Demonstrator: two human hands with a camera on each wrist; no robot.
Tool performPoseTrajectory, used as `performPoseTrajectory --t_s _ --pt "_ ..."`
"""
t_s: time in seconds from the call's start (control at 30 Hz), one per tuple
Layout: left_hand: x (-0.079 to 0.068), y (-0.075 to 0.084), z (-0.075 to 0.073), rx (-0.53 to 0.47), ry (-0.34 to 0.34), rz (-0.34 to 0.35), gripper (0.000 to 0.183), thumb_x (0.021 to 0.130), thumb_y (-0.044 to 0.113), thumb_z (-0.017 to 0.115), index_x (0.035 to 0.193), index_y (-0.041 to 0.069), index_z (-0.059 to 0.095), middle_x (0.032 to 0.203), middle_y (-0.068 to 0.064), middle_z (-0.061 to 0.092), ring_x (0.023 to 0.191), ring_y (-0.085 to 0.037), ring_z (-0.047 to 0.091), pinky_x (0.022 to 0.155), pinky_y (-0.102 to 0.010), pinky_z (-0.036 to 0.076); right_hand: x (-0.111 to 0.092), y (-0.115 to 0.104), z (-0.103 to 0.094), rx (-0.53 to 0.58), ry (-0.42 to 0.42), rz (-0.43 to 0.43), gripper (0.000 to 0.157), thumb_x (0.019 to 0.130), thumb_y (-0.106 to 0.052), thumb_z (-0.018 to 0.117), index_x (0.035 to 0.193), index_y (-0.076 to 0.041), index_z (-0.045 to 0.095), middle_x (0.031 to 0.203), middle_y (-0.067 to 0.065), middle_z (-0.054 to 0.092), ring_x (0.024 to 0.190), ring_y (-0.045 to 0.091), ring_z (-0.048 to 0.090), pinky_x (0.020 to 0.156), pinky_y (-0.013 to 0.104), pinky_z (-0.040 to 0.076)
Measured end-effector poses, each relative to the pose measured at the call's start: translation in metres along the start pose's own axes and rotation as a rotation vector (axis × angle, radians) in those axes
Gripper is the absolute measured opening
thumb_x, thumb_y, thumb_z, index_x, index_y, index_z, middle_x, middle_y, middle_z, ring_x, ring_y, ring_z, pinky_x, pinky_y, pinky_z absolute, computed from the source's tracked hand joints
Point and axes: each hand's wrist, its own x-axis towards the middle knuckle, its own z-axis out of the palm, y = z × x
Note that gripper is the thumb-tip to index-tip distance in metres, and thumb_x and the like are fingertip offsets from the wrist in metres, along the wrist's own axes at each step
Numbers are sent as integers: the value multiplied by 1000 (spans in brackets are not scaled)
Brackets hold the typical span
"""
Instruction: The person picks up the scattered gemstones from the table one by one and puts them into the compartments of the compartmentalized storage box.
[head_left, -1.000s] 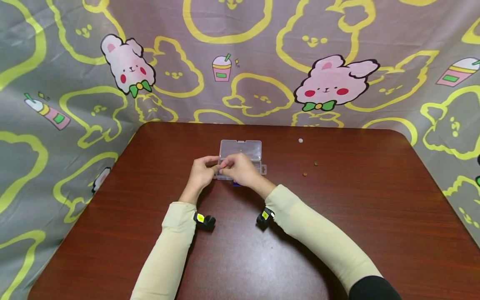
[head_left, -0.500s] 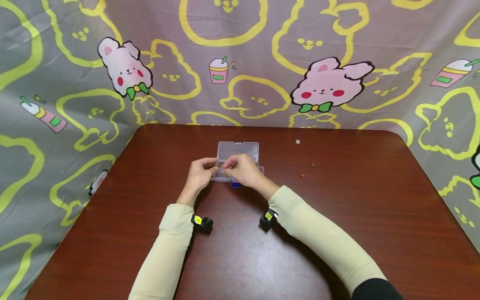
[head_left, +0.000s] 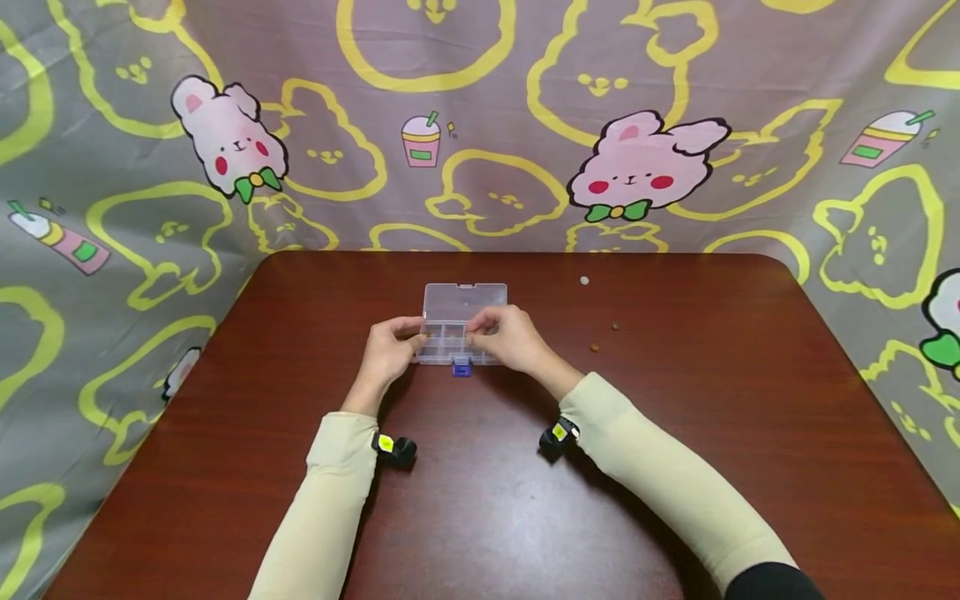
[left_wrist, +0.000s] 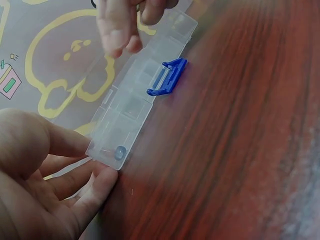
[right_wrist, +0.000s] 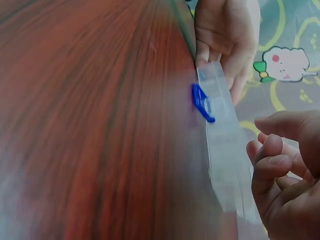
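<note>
Clear box: the lidded plastic box [head_left: 452, 334] sits on the tabletop [head_left: 472, 508] between the hands, divided into compartments, lid [head_left: 465, 302] raised along its far side.
Left hand: this one [head_left: 387, 350] pinches the box's left end, thumb at the near corner, fingers behind.
Right hand: this one [head_left: 512, 340] hangs over the box's right part, fingers loosely bent, thumb and finger apart, with nothing visible between them.
Latch: a blue catch [head_left: 462, 368] juts from the middle of the near side.
In the box: a bluish bead [left_wrist: 120, 152] lies in the left-end compartment nearest the person.
In the way: the right hand hides the right-side compartments from the head view.
Off to the right: a white bead [head_left: 584, 281], a dark bead [head_left: 615, 326] and an orange-brown bead [head_left: 595, 347] lie apart.
Behind: a cartoon-printed cloth [head_left: 502, 100].
</note>
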Motion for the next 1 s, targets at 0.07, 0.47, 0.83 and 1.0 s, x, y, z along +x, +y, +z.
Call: performPoseTrajectory --t_s 0.07,0.47,0.83,1.0 --pt "0 0 -1 -7 -2 -2 30 91 -7 64 121 -8 68 116 -26 68 74 -17 63 55 -21 54 -3 3 -5 16 0 3 9 85 -9 77 92 -4 75 79 3 70 64 14 60 55 25 49" --pt "0 1 -1 -10 -7 0 30 90 -6 64 121 -9 67 114 -28 68 68 -14 62 52 -20 52 -27 25 -38 72 23 56 13 85 -5 77 96 0 73 78 6 69 49 14 54 47 27 49" --pt "0 -2 -1 -29 -11 18 31 89 -9 63 120 -13 66 113 -31 67 60 -8 58 50 -18 50 -50 49 -68 36 44 71 17 84 -5 76 100 1 72 80 7 70 54 16 57 50 28 51" --pt "1 -2 0 -43 -18 23 31 89 -10 62 120 -13 66 113 -32 67 61 -8 59 50 -18 50 -58 56 -84 3 64 77 18 85 -6 77 100 1 72 82 8 70 54 15 57 50 27 51"
